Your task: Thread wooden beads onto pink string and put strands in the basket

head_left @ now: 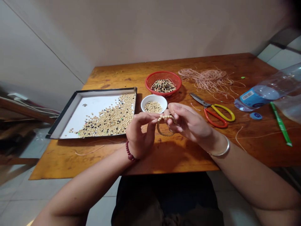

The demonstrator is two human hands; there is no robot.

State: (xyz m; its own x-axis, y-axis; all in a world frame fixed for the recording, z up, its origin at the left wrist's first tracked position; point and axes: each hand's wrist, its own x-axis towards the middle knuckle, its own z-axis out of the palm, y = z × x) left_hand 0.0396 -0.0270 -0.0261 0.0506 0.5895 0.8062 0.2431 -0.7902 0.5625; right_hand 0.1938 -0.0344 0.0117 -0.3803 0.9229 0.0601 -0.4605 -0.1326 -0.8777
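A light, limp bead string [166, 117] is pinched near its end, where it is best held, by the left grip [138, 135] and the right grip [188, 121].

Warm, fairly bright light across the surface [113, 77] here, a soft shadow dropping beneath the right hand [190, 122], glare flaring on the plastic bottle [265, 94], and a dark blur [293, 12] (no telling what it is) smudging the top right corner, edges bowing outward!
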